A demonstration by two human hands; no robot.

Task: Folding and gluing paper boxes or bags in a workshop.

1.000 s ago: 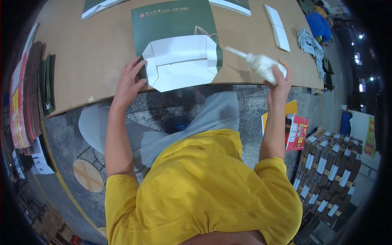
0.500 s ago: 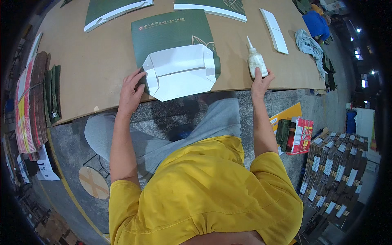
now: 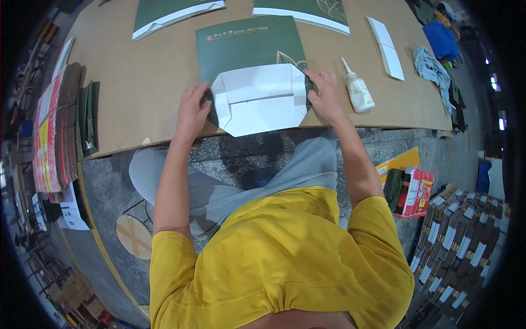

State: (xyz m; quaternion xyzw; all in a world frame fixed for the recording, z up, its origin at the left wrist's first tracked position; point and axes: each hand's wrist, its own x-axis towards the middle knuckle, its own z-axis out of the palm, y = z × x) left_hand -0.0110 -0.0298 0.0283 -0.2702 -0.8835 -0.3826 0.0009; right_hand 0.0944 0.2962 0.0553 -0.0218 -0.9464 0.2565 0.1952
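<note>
Our left hand (image 3: 192, 112) lies flat, fingers together, pressing the left edge of the bag (image 3: 257, 71); right hand (image 3: 327, 97) flat on its right edge. Neither grips. The white folded bottom (image 3: 260, 101) sits between them. Glue bottle (image 3: 358, 90) stands just right of the bag. Fingertips partly hidden under the fold.

The green bag (image 3: 249, 46) seems partly hidden beneath its folded white base (image 3: 260, 101).
</note>
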